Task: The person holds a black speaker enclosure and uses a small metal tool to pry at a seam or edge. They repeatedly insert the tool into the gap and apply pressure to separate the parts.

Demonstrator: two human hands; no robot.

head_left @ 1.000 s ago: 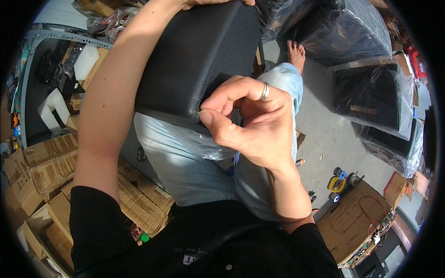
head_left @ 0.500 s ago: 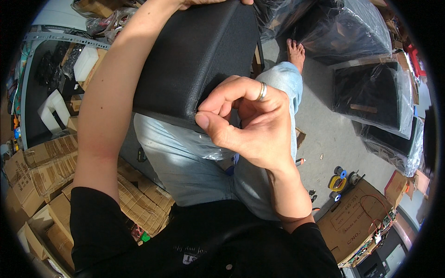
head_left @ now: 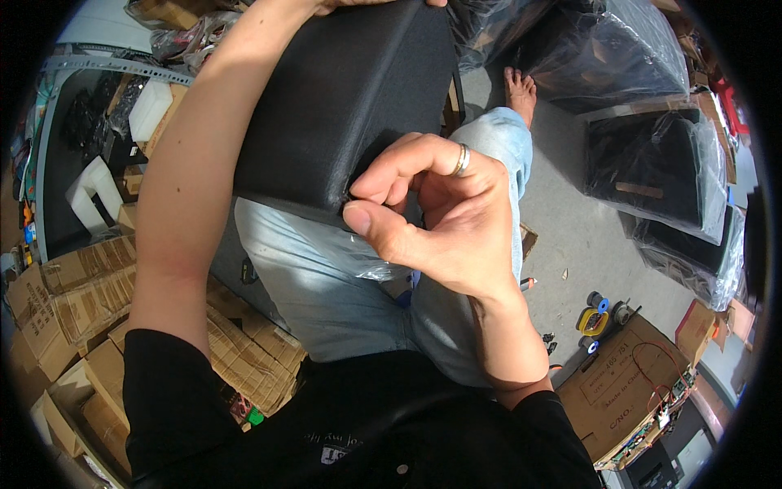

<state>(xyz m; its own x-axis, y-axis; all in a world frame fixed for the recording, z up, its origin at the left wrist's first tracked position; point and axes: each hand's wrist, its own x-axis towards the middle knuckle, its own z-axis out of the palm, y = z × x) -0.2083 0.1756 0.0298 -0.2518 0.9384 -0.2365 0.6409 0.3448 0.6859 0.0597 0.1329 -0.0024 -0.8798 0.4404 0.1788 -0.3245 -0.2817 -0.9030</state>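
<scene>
a: where exactly is the black box (head_left: 314,114)?
b: it is above the jeans (head_left: 285,277) of the person, in the upper middle of the view, with one corner pointing toward the body. i cannot tell what carries its weight.
a: and the left hand (head_left: 340,6)?
b: it is at the far end of the box, mostly cut by the upper edge of the view. so i cannot tell how firmly it is grasping.
a: what about the right hand (head_left: 456,220)?
b: it is at the near corner. the thumb and the forefinger bend toward each other, and their tips almost meet at this corner. whether they pinch something small, i cannot tell. a ring (head_left: 463,160) is on one finger.
a: what is around?
b: below the near edge there is clear plastic film (head_left: 366,262). to the right, dark cabinets in plastic wrap (head_left: 648,167) stand on the grey floor (head_left: 562,220).
</scene>
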